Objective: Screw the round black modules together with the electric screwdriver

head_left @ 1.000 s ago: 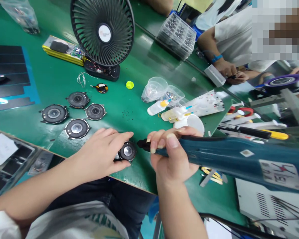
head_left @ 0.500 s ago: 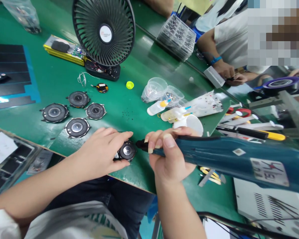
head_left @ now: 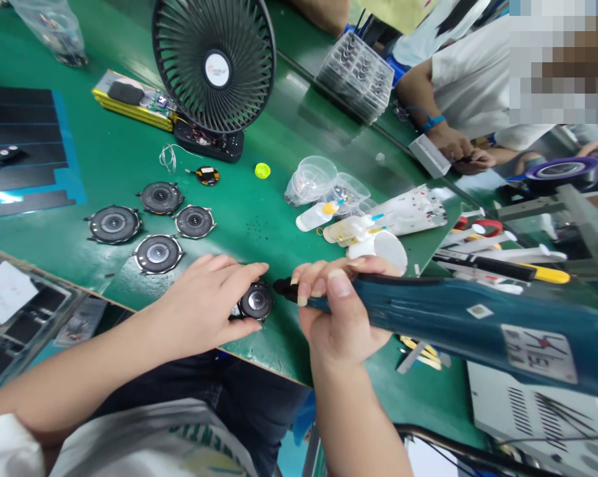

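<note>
My left hand (head_left: 204, 305) pinches a small round black watch case (head_left: 256, 301) against the green table (head_left: 105, 159), thumb below it and fingers above. My right hand (head_left: 336, 308) is wrapped round a blue electric screwdriver (head_left: 458, 321); its black tip touches the right rim of that case. Several more round watch cases (head_left: 158, 253) lie in a group to the left. A small round board (head_left: 207, 175) lies behind them.
A black desk fan (head_left: 214, 63) stands at the back. Clear cups (head_left: 311, 177), small bottles (head_left: 315, 215) and a white parts tray (head_left: 411, 209) sit to the right. Another person's hands (head_left: 458, 146) work across the table. Dark trays (head_left: 10, 311) lie at the left edge.
Both hands and the screwdriver stay where they were on the watch case. Only the view has shifted slightly.
</note>
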The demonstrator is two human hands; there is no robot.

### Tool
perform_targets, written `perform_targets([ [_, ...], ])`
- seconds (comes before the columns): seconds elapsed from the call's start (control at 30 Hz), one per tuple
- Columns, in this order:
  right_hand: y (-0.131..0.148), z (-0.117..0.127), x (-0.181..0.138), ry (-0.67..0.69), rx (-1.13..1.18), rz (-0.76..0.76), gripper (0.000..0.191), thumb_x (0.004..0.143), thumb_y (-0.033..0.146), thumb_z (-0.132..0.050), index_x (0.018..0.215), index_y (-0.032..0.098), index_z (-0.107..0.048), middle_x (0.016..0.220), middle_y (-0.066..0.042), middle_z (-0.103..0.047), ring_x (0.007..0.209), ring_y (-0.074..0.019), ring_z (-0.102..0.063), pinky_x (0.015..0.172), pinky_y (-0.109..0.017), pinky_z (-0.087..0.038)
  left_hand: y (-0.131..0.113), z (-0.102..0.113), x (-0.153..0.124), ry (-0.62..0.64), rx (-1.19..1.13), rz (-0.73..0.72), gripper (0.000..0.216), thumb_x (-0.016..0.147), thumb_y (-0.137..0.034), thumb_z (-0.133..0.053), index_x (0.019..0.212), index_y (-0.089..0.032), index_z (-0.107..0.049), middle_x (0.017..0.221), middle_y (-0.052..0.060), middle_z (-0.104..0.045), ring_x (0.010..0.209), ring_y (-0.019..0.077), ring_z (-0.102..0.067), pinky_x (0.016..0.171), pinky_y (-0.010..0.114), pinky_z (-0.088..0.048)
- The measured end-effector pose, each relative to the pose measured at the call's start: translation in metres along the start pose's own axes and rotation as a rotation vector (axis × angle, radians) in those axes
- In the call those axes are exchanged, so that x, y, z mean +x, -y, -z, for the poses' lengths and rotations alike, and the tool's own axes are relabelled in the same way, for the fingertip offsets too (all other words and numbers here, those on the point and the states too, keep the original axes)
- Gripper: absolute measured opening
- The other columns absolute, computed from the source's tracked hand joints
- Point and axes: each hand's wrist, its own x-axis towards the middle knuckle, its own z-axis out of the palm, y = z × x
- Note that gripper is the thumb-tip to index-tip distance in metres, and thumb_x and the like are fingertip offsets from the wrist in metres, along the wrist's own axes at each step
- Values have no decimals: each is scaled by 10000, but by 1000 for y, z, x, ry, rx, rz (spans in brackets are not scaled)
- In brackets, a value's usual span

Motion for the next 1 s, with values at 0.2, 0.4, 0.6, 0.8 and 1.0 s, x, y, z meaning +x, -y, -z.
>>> perform_targets([
  [0.2, 0, 2, 1, 16, 35, 13, 191, 931, 248, -774, 1024, 328, -626, 636, 109, -602, 468, -139, -581, 578, -338, -547, 0, -1, 0, -6, 13, -2, 707, 887, -460, -788, 1466, -141, -536, 1197, 125, -759, 1095, 315, -675, 945, 426, -478],
  [0.4, -3, 4, 2, 56, 38, 30, 195, 931, 256, -780, 1042, 352, -651, 634, 102, -606, 466, -147, -585, 566, -349, -556, 0, 0, 0, 10, -11, 22, 679, 898, -465, -767, 1463, -160, -547, 1224, 120, -751, 1131, 306, -672, 975, 410, -465],
  [0.6, -2, 2, 1, 14, 40, 38, 177, 937, 222, -754, 1030, 325, -644, 630, 100, -610, 477, -136, -599, 578, -324, -561, -1, 0, 0, 13, -8, 23, 698, 894, -465, -770, 1474, -158, -532, 1246, 120, -749, 1128, 305, -678, 980, 414, -472],
  [0.8, -4, -5, 1, 16, -84, 31, 299, 920, 184, -746, 1129, 305, -568, 642, 124, -625, 483, -118, -585, 628, -306, -568, 1, 1, 2, 21, -16, 39, 712, 868, -453, -798, 1464, -163, -537, 1260, 115, -756, 1120, 317, -688, 979, 436, -496],
  [1.0, 9, -18, 0, 129, -243, -284, 229, 857, 315, -743, 789, 237, -538, 613, 78, -515, 509, -98, -485, 551, -257, -449, 7, -10, -11, 19, 10, 61, 571, 900, -534, -722, 1353, -213, -591, 1139, 112, -769, 1022, 355, -729, 867, 465, -554],
])
